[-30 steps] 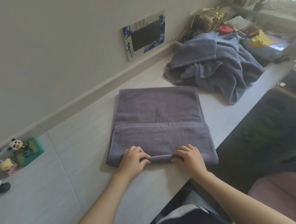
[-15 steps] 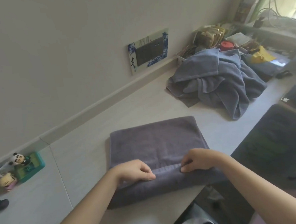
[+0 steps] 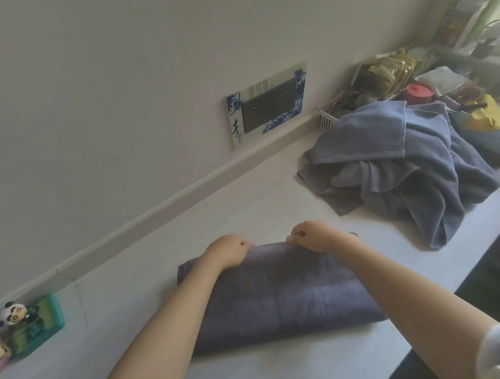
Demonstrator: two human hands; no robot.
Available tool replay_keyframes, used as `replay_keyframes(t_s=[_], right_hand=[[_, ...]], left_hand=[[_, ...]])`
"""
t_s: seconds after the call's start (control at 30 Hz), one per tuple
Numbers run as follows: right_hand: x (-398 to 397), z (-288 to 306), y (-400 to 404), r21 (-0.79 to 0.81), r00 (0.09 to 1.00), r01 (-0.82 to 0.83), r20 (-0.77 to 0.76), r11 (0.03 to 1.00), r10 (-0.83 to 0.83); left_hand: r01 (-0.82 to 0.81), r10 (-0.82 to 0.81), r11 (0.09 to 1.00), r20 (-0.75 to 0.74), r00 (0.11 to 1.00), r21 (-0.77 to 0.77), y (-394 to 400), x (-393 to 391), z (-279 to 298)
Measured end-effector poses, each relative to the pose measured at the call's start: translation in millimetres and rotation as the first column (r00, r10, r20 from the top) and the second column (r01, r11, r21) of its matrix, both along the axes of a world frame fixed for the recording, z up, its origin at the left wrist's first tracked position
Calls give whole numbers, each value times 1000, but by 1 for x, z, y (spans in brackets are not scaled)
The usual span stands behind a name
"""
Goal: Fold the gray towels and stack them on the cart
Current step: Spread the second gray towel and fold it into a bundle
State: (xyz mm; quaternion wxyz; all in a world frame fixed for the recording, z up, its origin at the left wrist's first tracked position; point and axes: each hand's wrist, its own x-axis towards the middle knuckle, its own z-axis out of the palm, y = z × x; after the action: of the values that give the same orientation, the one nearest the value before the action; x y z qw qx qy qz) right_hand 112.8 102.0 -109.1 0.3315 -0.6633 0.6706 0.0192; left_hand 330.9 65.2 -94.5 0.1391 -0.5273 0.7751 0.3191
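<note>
A folded gray towel (image 3: 282, 301) lies on the white counter (image 3: 244, 207) in front of me. My left hand (image 3: 227, 249) and my right hand (image 3: 314, 236) both pinch its far edge, fingers curled, knuckles facing away from me. My forearms cross over the towel and hide parts of it. A heap of unfolded gray towels (image 3: 396, 165) sits further right on the counter. No cart is in view.
Small toy figures and a green box (image 3: 37, 325) stand at the left by the wall. A blue-and-white socket plate (image 3: 267, 104) is on the wall. A red-lidded jar (image 3: 418, 92), a white basket (image 3: 326, 121) and clutter crowd the far right. The counter's front edge drops off at the right.
Both hands carried the towel's near edge forward over the rest, folding it to its far edge. The towel now lies shorter and thicker. My view tilted toward the wall.
</note>
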Motion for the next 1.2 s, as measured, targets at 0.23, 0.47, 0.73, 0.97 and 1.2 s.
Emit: replay_keyframes(t_s=[0.23, 0.47, 0.73, 0.97, 1.2], right_hand=[[-2, -23, 1, -60, 972, -128, -208, 990, 113], [21, -31, 22, -339, 933, -91, -358, 936, -39], [31, -74, 85, -407, 962, 52, -226, 912, -156], [2, -68, 75, -286, 879, 256, -328, 923, -345], [70, -45, 103, -297, 795, 530, 501, 794, -343]], left_hand=[[119, -106, 970, 75, 992, -212, 5, 6, -47], [-55, 50, 837, -24, 998, -544, 38, -9, -61], [-19, 70, 886, 93, 993, -463, 79, 21, -93], [-203, 263, 905, 116, 958, -374, 69, 57, -89], [-725, 708, 624, -181, 682, -291, 82, 74, -59]])
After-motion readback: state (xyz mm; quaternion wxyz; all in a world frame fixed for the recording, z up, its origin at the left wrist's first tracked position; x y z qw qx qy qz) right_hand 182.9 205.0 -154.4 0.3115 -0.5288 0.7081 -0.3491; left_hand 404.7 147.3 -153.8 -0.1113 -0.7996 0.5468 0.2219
